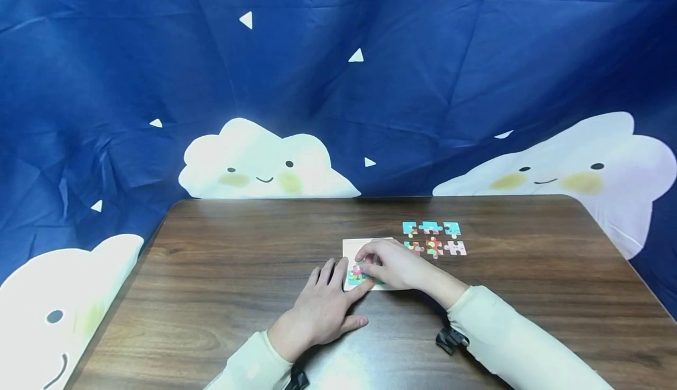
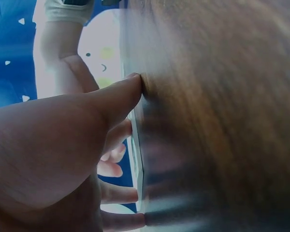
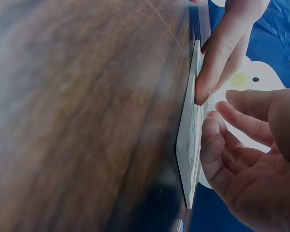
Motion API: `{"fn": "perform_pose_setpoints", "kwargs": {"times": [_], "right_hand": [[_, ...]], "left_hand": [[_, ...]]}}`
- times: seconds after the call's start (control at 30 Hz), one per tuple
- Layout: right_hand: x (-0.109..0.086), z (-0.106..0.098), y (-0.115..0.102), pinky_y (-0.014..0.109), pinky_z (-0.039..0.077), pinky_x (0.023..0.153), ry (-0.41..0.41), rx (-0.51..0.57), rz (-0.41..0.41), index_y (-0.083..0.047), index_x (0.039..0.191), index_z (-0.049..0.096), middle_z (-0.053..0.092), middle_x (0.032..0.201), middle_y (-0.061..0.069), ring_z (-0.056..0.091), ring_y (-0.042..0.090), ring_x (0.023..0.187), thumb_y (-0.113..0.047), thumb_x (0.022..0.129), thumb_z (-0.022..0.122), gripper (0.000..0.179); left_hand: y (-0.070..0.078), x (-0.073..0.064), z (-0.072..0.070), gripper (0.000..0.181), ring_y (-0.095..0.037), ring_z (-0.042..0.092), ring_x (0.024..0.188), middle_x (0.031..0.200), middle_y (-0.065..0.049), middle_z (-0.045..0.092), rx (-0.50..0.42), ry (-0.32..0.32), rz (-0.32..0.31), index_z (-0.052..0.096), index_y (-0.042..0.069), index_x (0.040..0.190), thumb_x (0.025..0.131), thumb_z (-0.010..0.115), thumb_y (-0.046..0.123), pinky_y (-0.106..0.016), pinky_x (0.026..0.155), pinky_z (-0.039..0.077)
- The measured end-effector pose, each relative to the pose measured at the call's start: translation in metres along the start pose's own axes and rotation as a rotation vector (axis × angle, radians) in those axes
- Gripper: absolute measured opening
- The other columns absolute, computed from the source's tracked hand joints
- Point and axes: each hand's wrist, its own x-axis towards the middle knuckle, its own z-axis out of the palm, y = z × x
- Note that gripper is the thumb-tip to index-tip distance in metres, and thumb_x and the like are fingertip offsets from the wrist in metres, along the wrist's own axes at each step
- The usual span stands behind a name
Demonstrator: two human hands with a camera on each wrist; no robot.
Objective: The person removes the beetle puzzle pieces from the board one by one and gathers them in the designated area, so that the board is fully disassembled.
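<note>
The left hand [image 1: 324,311] lay palm down with its fingers apart, thumb over the bench [image 1: 211,278], index fingertip on the lower part of the white board [image 1: 351,250]. The board lay flat, with coloured printing [image 1: 352,279] visible along its lower left. The right hand [image 1: 396,265] was bent over the board, fingers curled; any grip could not be determined. Further right, six puzzle pieces [image 1: 434,246] lay in two rows.

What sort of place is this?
Probably an indoor tabletop recording or activity setup: a creased blue backdrop printed with smiling clouds behind a brown wood-grain table, with puzzle pieces laid out in rows beside a white board.
</note>
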Motion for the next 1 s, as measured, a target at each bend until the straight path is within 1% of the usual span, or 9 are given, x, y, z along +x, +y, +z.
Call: {"fn": "perform_pose_setpoints", "kwargs": {"times": [0.07, 0.13, 0.23, 0.37, 0.6, 0.83, 1.0], "right_hand": [[0.0016, 0.0011, 0.0003, 0.023, 0.048, 0.075, -0.012, 0.008, 0.006, -0.007, 0.111, 0.078, 0.068, 0.084, -0.007, 0.055, -0.001, 0.074, -0.012, 0.101, 0.072, 0.013], [0.0028, 0.0021, 0.0003, 0.024, 0.049, 0.075, -0.027, 0.001, 0.016, -0.007, 0.113, 0.079, 0.069, 0.085, -0.006, 0.056, 0.0, 0.076, -0.012, 0.101, 0.071, 0.014], [0.0044, 0.0033, -0.0006, 0.028, 0.052, 0.082, -0.041, -0.034, 0.033, -0.008, 0.115, 0.08, 0.074, 0.095, -0.004, 0.061, 0.004, 0.085, -0.011, 0.102, 0.069, 0.017], [0.0057, 0.0041, -0.0023, 0.033, 0.054, 0.087, -0.057, -0.067, 0.058, -0.009, 0.117, 0.082, 0.076, 0.105, -0.002, 0.064, 0.008, 0.093, -0.012, 0.103, 0.068, 0.02], [0.0068, 0.0057, -0.0047, 0.031, 0.052, 0.083, -0.069, -0.061, 0.085, -0.01, 0.115, 0.084, 0.073, 0.099, -0.002, 0.06, 0.007, 0.087, -0.013, 0.103, 0.069, 0.02], [0.0092, 0.0069, -0.0055, 0.038, 0.054, 0.092, -0.058, -0.019, 0.12, -0.011, 0.11, 0.081, 0.075, 0.107, 0.0, 0.064, 0.012, 0.098, -0.01, 0.104, 0.065, 0.017], [0.0092, 0.0053, -0.0058, 0.035, 0.052, 0.088, -0.064, 0.011, 0.118, -0.011, 0.109, 0.078, 0.071, 0.101, -0.002, 0.062, 0.01, 0.092, -0.008, 0.104, 0.063, 0.016]], "left_hand": [[0.0003, 0.0009, -0.0002, 0.069, -0.042, 0.045, 0.15, 0.164, -0.019, 0.039, -0.009, -0.007, -0.002, 0.042, 0.047, 0.164, 0.1, 0.061, 0.066, -0.059, 0.116, 0.045], [0.0005, 0.0016, -0.0004, 0.069, -0.042, 0.044, 0.15, 0.164, -0.019, 0.039, -0.015, -0.013, -0.004, 0.042, 0.047, 0.164, 0.101, 0.061, 0.066, -0.06, 0.116, 0.045], [0.0005, 0.0021, -0.0008, 0.069, -0.042, 0.044, 0.151, 0.165, -0.019, 0.039, -0.019, -0.022, -0.007, 0.042, 0.047, 0.164, 0.101, 0.061, 0.066, -0.06, 0.117, 0.045], [0.0003, 0.0017, -0.0007, 0.069, -0.043, 0.044, 0.151, 0.166, -0.02, 0.039, -0.017, -0.026, -0.009, 0.041, 0.047, 0.165, 0.101, 0.06, 0.066, -0.061, 0.117, 0.045], [-0.0001, 0.0018, -0.0005, 0.069, -0.044, 0.044, 0.151, 0.165, -0.02, 0.04, -0.022, -0.029, -0.012, 0.041, 0.046, 0.165, 0.101, 0.06, 0.066, -0.063, 0.116, 0.045], [0.0003, 0.0024, -0.0011, 0.069, -0.043, 0.045, 0.151, 0.165, -0.02, 0.041, -0.012, -0.035, -0.016, 0.04, 0.048, 0.165, 0.101, 0.06, 0.067, -0.063, 0.116, 0.045], [0.0001, 0.0029, -0.0015, 0.07, -0.043, 0.045, 0.151, 0.166, -0.02, 0.04, -0.003, -0.04, -0.014, 0.039, 0.05, 0.165, 0.1, 0.06, 0.068, -0.063, 0.115, 0.046]]}}
